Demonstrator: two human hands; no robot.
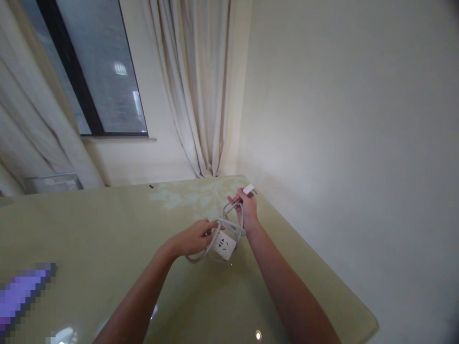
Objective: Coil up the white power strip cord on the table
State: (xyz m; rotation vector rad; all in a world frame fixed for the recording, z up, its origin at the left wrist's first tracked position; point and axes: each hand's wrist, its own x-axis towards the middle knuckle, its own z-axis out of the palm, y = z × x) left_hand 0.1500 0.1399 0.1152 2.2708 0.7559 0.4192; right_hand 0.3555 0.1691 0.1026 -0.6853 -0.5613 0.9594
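Note:
A white power strip (225, 246) with a coiled white cord (229, 224) hangs just above the glossy pale green table (107, 229). My left hand (193, 237) is closed on the cord loops beside the socket block. My right hand (245, 206) is farther away, closed on the cord near its white plug (248, 189), which sticks out above the fingers. Both forearms reach in from the bottom of the view.
The table runs to a corner of cream walls (340, 143) on the right, with its right edge (322, 267) close by. Cream curtains (197, 86) and a dark window (96, 67) stand behind. A blurred purple patch (21, 291) sits at the lower left.

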